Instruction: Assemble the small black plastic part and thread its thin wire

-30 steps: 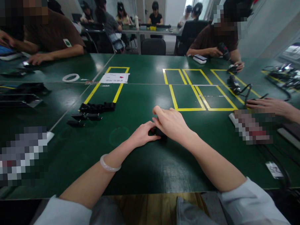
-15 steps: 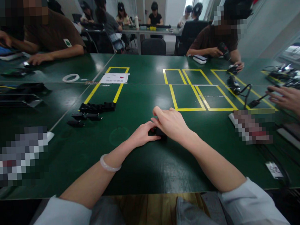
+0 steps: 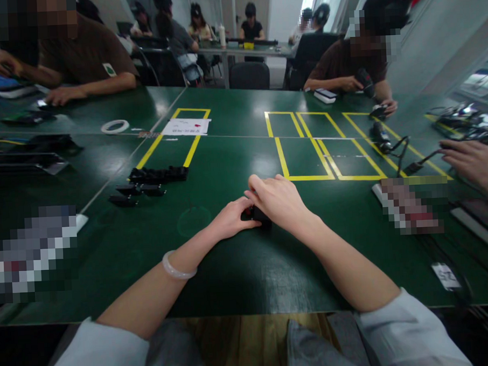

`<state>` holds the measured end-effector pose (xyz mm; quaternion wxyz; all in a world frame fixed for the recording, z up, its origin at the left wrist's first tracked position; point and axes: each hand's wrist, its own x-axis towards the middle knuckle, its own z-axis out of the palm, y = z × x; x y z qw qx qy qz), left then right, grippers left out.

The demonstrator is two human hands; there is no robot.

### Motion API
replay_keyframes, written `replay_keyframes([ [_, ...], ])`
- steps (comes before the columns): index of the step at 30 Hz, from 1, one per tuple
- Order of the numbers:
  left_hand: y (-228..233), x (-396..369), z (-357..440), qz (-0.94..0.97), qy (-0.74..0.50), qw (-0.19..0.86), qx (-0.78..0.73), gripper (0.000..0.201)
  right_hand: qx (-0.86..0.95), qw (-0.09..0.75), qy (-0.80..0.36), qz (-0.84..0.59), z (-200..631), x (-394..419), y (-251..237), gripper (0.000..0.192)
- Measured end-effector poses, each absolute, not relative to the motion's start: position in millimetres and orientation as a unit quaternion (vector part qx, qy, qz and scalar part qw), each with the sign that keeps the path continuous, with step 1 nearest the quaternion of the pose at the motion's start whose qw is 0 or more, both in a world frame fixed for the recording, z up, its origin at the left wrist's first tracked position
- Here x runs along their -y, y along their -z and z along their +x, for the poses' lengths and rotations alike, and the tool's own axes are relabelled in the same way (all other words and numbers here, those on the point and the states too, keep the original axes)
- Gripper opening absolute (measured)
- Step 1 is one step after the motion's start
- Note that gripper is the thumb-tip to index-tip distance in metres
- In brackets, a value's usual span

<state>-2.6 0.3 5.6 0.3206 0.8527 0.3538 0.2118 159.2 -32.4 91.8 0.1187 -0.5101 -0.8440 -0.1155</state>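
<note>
Between my hands is a small black part (image 3: 261, 217) with a bit of red at its left side; my fingers cover most of it, so its kind does not show. My left hand (image 3: 234, 218), below a pale bangle (image 3: 178, 267), pinches it between thumb and fingers from the left. Over its top and right side curls my right hand (image 3: 280, 200), fingertips meeting those of the left. To the left on the green table (image 3: 232, 280) lie several small black pieces (image 3: 153, 190) beside a row of black parts (image 3: 159, 175).
Yellow tape outlines (image 3: 308, 178) and a paper sheet (image 3: 187, 126) mark the table. A tape roll (image 3: 115, 126) lies far left. At right, a co-worker's hand (image 3: 471, 159) holds a black cable (image 3: 429, 157). Blurred-out devices (image 3: 410, 208) flank me. Another person handles a drill (image 3: 365, 83).
My hands and the black part stay almost exactly where they were. At the right edge, the co-worker's hand with the cable has shifted slightly to the right.
</note>
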Motion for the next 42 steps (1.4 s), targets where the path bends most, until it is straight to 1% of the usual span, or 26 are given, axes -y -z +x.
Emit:
replay_keyframes([
  [3,-7.1,-0.2,-2.8,0.855,-0.204,0.315,-0.358,0.043,0.839,0.106,0.117,-0.522,158.8,30.7,-90.6,0.022],
  [5,-7.7,0.0,-2.8,0.856,-0.203,0.314,-0.356,0.039,0.835,0.112,0.111,-0.527,157.9,31.5,-91.7,0.021],
  [9,-6.1,0.1,-2.6,0.855,-0.216,0.314,-0.351,0.032,0.832,0.128,0.097,-0.531,157.0,34.9,-95.3,0.025],
  [12,-5.0,-0.1,-2.3,0.854,-0.222,0.318,-0.347,0.034,0.837,0.119,0.095,-0.526,157.8,34.8,-95.3,0.022],
  [17,-7.3,-0.1,-2.8,0.853,-0.205,0.321,-0.357,0.043,0.838,0.095,0.104,-0.527,158.8,31.5,-91.5,0.021],
  [24,-4.9,-0.3,-2.7,0.851,-0.219,0.319,-0.354,0.032,0.837,0.120,0.096,-0.525,157.4,34.6,-94.2,0.019],
  [29,-4.7,0.0,-2.1,0.848,-0.214,0.328,-0.357,0.040,0.844,0.102,0.101,-0.517,158.2,31.9,-92.1,0.024],
  [31,-5.5,0.0,-2.2,0.851,-0.211,0.322,-0.358,0.043,0.840,0.097,0.101,-0.524,158.2,31.1,-90.8,0.022],
  [34,-5.8,-0.5,-2.5,0.855,-0.206,0.317,-0.354,0.040,0.836,0.107,0.098,-0.529,158.1,32.1,-90.6,0.019],
  [38,-4.4,-1.0,-2.9,0.851,-0.216,0.321,-0.354,0.036,0.837,0.124,0.097,-0.525,158.4,34.3,-92.8,0.019],
  [42,-4.3,-0.7,-3.0,0.848,-0.216,0.330,-0.354,0.039,0.842,0.111,0.098,-0.519,158.8,32.7,-92.5,0.023],
])
